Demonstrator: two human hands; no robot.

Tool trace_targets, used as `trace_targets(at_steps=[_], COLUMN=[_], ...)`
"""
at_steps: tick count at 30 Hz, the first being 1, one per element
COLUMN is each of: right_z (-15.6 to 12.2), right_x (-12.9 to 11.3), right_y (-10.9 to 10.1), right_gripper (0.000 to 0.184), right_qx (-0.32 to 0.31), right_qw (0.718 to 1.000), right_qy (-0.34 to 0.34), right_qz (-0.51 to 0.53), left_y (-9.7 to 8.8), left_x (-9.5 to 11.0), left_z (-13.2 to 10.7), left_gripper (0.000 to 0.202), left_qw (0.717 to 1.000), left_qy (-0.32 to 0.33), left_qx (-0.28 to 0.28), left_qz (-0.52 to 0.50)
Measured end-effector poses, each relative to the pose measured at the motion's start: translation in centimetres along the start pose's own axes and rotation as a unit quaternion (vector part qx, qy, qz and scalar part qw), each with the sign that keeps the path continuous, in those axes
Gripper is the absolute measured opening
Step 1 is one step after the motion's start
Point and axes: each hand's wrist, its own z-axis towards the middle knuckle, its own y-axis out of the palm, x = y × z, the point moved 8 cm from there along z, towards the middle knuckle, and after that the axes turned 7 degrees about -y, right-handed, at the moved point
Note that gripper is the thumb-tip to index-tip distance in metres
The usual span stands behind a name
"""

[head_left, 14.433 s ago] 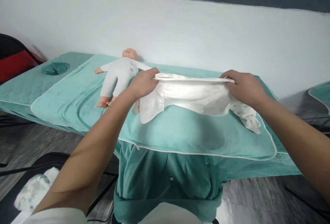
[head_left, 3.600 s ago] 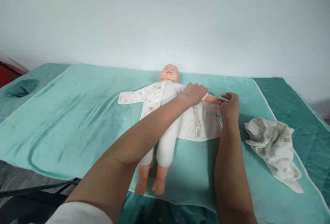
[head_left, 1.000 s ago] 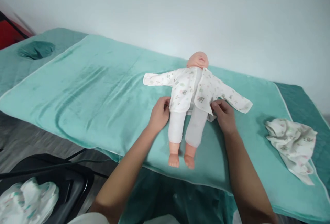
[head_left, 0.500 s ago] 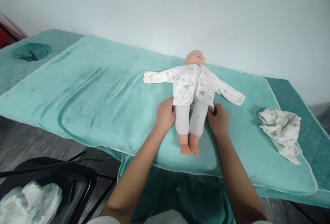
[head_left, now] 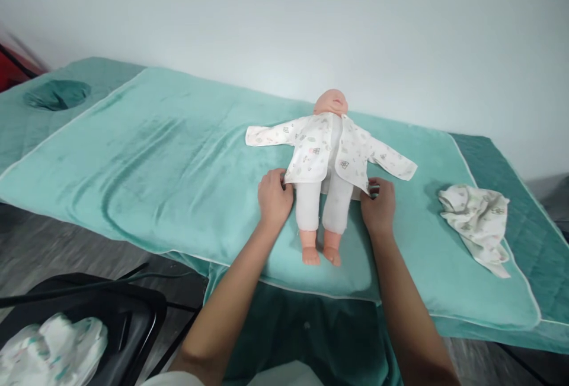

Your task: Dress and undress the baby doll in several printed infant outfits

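Observation:
A baby doll (head_left: pixel 335 202) lies on its back on a green padded bed, head toward the wall, bare feet toward me. It wears a white printed baby jacket (head_left: pixel 306 149), unfastened down the front, with both sleeves spread outward. My left hand (head_left: pixel 274 196) is closed on the jacket's lower corner at the left side. On the other side, my right hand (head_left: pixel 377 203) pinches the opposite lower corner. Both fingertips are partly hidden by cloth and knuckles. The doll's white cloth legs lie between my hands, slightly apart.
A crumpled printed garment (head_left: pixel 478 220) rests on the bed at the right. The green bed cover (head_left: pixel 186 155) has folds at the left, near a face hole (head_left: pixel 57 95). A black chair (head_left: pixel 133 303) at lower left holds white patterned cloth (head_left: pixel 57 347). A white wall stands behind.
My hands have moved apart, drawing the jacket's lower corners outward and widening its hem. The doll's legs now lie farther apart. The view has shifted slightly.

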Motion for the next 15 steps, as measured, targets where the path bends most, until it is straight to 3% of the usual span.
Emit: trace_targets(at_steps=[5,8,11,15], right_z=[0.0,-0.1,-0.3,-0.6], right_x=[0.1,-0.4,-2.4,-5.2], right_y=[0.0,0.0,0.0,0.7], right_gripper=[0.029,0.032,0.035,0.027], right_qx=[0.001,0.002,0.012,-0.005], right_qw=[1.0,0.999,0.992,0.972], right_qy=[-0.007,-0.034,-0.123,-0.235], right_qz=[0.01,0.015,0.015,0.029], left_y=[0.0,-0.3,-0.7,-0.2], left_x=[-0.2,0.5,2.0,3.6], left_z=[0.2,0.0,-0.4,-0.2], left_gripper=[0.027,0.032,0.029,0.026], left_qw=[1.0,0.997,0.989,0.979], left_qy=[0.014,0.054,0.126,0.19], left_qx=[0.019,0.034,0.053,0.036], left_qz=[-0.019,-0.03,-0.047,-0.064])
